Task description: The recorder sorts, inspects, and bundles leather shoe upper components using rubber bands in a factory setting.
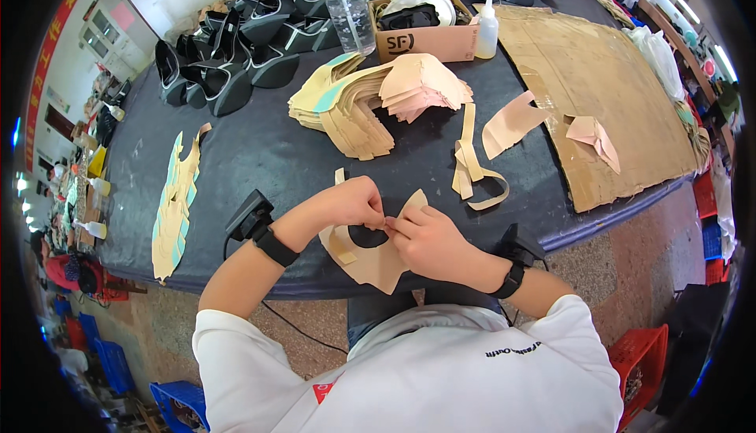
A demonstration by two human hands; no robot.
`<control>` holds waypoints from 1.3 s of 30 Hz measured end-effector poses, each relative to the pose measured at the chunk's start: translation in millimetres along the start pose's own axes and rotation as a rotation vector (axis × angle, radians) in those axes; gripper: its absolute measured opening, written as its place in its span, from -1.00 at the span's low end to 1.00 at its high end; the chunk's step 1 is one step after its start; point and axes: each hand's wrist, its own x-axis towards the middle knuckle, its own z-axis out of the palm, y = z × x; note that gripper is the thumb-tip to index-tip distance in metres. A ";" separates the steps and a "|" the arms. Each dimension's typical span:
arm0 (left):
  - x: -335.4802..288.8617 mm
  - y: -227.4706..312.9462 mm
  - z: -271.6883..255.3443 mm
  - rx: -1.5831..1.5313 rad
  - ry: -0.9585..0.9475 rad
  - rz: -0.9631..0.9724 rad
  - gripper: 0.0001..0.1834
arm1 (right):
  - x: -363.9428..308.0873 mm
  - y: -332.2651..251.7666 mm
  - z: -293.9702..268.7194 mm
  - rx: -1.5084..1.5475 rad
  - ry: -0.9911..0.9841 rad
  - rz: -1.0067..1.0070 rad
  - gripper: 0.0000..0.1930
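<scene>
I see both hands pinching one tan cut-out piece [370, 256] at the near edge of the dark table [260, 157]: left hand [350, 203] and right hand [429, 242] grip its inner edge, fingertips meeting (peeling a layer, I judge). Beyond that piece a thick stack of tan pieces [370, 102] looks unworked; to its right lie loose strips [472, 169]. I judge most work remains.
</scene>
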 end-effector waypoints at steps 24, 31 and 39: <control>-85.7 -22.6 119.3 0.636 0.743 0.577 -0.51 | -29.2 114.6 -68.1 -0.414 -0.058 0.482 -0.65; -141.1 -49.6 89.6 0.495 0.562 0.501 -0.59 | -45.4 150.1 -86.7 -0.223 0.088 0.394 -0.83; -137.5 -38.8 40.1 0.295 0.600 0.389 -0.61 | -6.1 98.9 -107.7 0.664 -0.039 0.222 -0.81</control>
